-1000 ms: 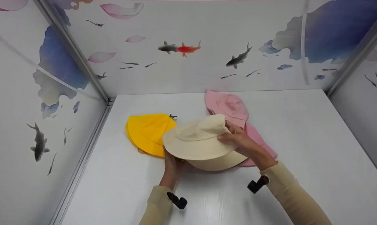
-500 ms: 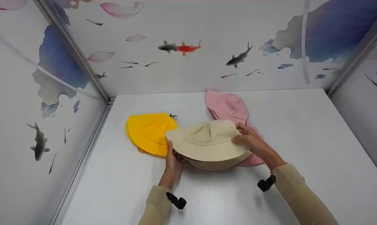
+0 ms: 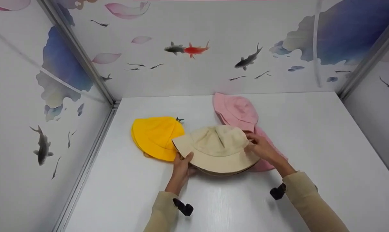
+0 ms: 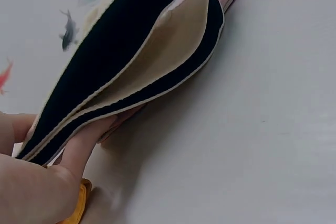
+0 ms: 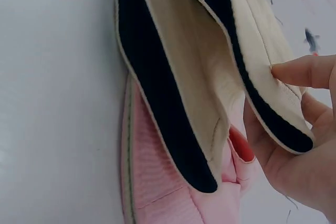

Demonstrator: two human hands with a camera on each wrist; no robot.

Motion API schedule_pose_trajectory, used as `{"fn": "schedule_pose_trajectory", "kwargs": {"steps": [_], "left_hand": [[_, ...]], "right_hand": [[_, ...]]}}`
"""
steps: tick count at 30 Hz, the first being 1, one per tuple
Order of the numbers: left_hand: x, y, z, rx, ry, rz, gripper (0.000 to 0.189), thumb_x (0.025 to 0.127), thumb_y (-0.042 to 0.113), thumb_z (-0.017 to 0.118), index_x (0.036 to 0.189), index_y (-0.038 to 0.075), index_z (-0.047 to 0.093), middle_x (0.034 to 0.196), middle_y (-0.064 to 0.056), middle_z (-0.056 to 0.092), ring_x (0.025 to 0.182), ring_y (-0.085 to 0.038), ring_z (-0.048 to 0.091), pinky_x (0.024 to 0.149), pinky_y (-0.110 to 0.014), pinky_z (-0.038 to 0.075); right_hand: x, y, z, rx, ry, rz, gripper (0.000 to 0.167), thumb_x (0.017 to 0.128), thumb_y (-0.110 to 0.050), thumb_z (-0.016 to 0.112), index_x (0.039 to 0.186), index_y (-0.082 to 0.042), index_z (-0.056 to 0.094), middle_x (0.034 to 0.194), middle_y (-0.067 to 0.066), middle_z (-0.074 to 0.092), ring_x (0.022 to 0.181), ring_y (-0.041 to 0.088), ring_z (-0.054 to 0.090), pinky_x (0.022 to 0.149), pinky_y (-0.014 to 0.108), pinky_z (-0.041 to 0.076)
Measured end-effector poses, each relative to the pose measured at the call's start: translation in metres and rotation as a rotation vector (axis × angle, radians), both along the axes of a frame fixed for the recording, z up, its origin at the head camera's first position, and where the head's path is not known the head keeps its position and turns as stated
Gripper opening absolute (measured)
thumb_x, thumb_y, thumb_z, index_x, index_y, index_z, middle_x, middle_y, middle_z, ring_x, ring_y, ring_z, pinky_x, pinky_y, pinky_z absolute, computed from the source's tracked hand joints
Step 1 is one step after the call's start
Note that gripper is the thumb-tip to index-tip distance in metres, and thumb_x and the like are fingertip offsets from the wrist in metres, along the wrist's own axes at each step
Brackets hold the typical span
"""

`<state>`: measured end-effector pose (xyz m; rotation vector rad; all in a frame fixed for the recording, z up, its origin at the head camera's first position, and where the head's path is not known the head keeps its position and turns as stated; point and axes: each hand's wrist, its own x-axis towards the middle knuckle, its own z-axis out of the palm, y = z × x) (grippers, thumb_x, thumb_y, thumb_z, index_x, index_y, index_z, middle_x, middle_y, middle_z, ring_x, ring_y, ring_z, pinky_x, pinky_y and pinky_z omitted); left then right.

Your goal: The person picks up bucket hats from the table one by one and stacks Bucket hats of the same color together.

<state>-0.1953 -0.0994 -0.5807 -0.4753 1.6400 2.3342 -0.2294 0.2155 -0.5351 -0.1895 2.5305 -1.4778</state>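
Two hands are at work on cream hat fabric over one white worktop (image 3: pixel 123 199), and both are clamped on it. The left hand (image 3: pixel 182 166) pinches the near left edge of the cream hat (image 3: pixel 220 162), thumb on top and fingers beneath; the right hand (image 3: pixel 262 148) pinches its right end between thumb and fingers. The wrist views show two cream brim layers with navy on them, gaping apart between the hands; whether they belong to one folded hat or two stacked ones, I cannot tell. The cream fabric is held between one yellow hat (image 3: pixel 157 137) on the left and pink fabric behind and to the right, partly covering both in the head view. The yellow hat lies flat, with one small dark tip (image 3: pixel 180 120) at its upper right. The pink shows as two parts, an upper pink piece (image 3: pixel 236 109) and a lower pink piece (image 3: pixel 272 161); I cannot tell if they are separate hats. Two beige sleeves (image 3: pixel 314 203) each bear one black device (image 3: pixel 277 192). On the back wall, one red fish (image 3: pixel 196 50) overlaps one grey fish (image 3: pixel 174 48).
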Motion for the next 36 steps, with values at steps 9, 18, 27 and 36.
{"fn": "schedule_pose_trajectory", "kwargs": {"steps": [9,18,27,36], "left_hand": [[0.002,0.003,-0.003,-0.029,0.007,-0.052,0.070,0.097,0.015,0.065,0.151,0.016,0.021,0.123,-0.017,0.059,0.092,-0.020,0.069,0.078,-0.044,0.061],[0.003,0.006,-0.007,-0.049,0.031,-0.044,0.063,0.102,0.007,0.053,0.154,0.013,0.017,0.127,-0.019,0.055,0.096,-0.021,0.066,0.080,-0.047,0.061],[0.004,0.007,-0.007,-0.023,0.025,-0.022,0.063,0.103,0.006,0.051,0.155,0.014,0.018,0.129,-0.020,0.054,0.097,-0.021,0.065,0.079,-0.048,0.061],[0.003,0.004,-0.005,-0.029,-0.022,0.005,0.053,0.102,0.007,0.054,0.149,0.006,0.031,0.115,-0.012,0.063,0.090,-0.017,0.067,0.072,-0.035,0.061]], "right_hand": [[0.006,0.003,-0.015,0.061,0.038,-0.020,0.044,0.093,-0.004,0.057,0.136,0.003,0.056,0.130,0.025,0.060,0.115,0.037,0.059,0.098,0.048,0.053],[0.009,0.004,-0.022,0.091,-0.059,-0.054,0.046,0.098,-0.024,0.064,0.135,0.002,0.055,0.135,0.023,0.058,0.121,0.037,0.056,0.103,0.048,0.051],[0.012,0.006,-0.025,0.142,-0.107,-0.089,0.059,0.096,-0.038,0.067,0.137,0.001,0.052,0.128,0.020,0.058,0.110,0.028,0.053,0.096,0.038,0.051],[0.011,0.006,-0.022,0.142,-0.139,-0.058,0.057,0.093,-0.038,0.070,0.132,0.001,0.058,0.114,0.014,0.062,0.099,0.023,0.055,0.080,0.027,0.050]]}}
